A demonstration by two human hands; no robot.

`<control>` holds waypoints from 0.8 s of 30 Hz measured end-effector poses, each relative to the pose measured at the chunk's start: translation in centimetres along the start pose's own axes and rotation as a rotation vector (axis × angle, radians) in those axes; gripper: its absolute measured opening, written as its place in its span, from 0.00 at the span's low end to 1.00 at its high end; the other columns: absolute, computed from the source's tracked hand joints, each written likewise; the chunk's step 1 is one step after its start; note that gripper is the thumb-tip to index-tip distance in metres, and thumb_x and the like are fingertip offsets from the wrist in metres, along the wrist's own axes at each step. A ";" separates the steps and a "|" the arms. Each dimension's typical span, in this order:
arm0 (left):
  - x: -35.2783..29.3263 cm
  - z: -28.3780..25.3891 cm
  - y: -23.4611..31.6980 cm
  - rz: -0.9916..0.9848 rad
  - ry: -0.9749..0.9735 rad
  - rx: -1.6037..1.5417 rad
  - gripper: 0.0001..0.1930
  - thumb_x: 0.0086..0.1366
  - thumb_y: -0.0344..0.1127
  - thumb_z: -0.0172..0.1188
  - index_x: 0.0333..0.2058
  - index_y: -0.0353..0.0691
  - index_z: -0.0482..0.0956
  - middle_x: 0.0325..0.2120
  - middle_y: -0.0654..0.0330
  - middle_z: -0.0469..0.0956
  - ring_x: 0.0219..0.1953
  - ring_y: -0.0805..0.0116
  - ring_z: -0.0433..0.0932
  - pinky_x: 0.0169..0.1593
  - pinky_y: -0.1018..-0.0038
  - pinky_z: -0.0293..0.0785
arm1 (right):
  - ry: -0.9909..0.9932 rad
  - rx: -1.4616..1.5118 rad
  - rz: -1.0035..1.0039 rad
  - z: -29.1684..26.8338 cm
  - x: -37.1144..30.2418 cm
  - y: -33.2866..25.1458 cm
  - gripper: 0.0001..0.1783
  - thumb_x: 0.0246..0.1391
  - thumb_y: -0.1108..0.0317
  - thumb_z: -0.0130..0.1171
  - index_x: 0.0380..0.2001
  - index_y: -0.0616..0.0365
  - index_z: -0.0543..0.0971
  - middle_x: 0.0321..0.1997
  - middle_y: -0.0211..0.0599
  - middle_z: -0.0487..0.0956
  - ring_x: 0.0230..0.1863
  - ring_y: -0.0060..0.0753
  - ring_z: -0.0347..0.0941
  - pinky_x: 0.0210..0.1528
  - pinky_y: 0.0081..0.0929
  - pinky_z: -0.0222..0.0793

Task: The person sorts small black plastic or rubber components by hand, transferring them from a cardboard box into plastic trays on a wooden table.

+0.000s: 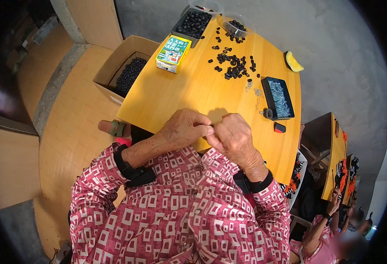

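Close in front of my body, at the table's near edge, my left hand [185,126] and my right hand [234,137] meet at the fingertips. Both are closed in a pinch. A tiny dark bit shows between them, too small and too covered to name. Beyond the hands lies a loose spread of small black ring-like parts [234,69] on the yellow wooden table [180,94]. Several thin silver pins [258,93] are scattered right of it. Beside them stands a black tray [269,94] full of similar silver pins [279,97].
A printed carton [174,53] stands far left, before a dark bin [196,42] of black parts and a clear bowl [251,30]. Right are a yellow fruit slice [294,62], a dark round piece [267,114] and a red-black piece [280,127]. A cardboard box [103,81] sits left; another person [319,240] works lower right.
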State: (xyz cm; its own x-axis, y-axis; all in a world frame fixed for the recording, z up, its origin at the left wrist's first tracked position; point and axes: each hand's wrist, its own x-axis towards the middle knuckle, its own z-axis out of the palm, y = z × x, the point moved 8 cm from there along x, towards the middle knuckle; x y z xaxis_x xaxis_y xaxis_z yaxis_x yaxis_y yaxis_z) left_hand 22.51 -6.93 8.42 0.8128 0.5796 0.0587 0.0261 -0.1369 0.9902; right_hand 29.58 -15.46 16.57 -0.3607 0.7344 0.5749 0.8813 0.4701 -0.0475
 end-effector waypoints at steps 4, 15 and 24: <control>-0.1 0.0 0.4 -0.018 -0.013 0.093 0.12 0.57 0.37 0.61 0.27 0.31 0.80 0.15 0.59 0.73 0.20 0.77 0.69 0.26 0.71 0.66 | -0.002 -0.006 0.030 0.2 -0.3 -0.1 0.12 0.44 0.71 0.68 0.20 0.58 0.72 0.21 0.36 0.65 0.25 0.39 0.67 0.30 0.34 0.67; 0.4 -0.8 1.1 -0.051 -0.111 -0.280 0.13 0.67 0.37 0.61 0.42 0.32 0.82 0.37 0.63 0.81 0.40 0.79 0.76 0.46 0.79 0.72 | 0.206 0.000 0.113 -2.2 -0.1 1.2 0.13 0.40 0.74 0.71 0.20 0.58 0.73 0.20 0.36 0.67 0.23 0.40 0.68 0.27 0.35 0.66; 0.5 -0.1 1.6 0.000 -0.064 -0.337 0.13 0.67 0.34 0.60 0.46 0.32 0.80 0.39 0.63 0.81 0.42 0.79 0.76 0.47 0.81 0.71 | 0.155 -0.003 0.168 -1.9 -0.5 1.7 0.12 0.39 0.73 0.71 0.24 0.62 0.76 0.22 0.40 0.70 0.28 0.46 0.74 0.35 0.36 0.75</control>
State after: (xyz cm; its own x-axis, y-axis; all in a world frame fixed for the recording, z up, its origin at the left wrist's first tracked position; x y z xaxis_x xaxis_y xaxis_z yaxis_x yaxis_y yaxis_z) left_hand 22.88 -6.75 10.03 0.8481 0.5263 0.0609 -0.1586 0.1426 0.9770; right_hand 31.79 -15.91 17.74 -0.1580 0.7180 0.6778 0.9259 0.3462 -0.1509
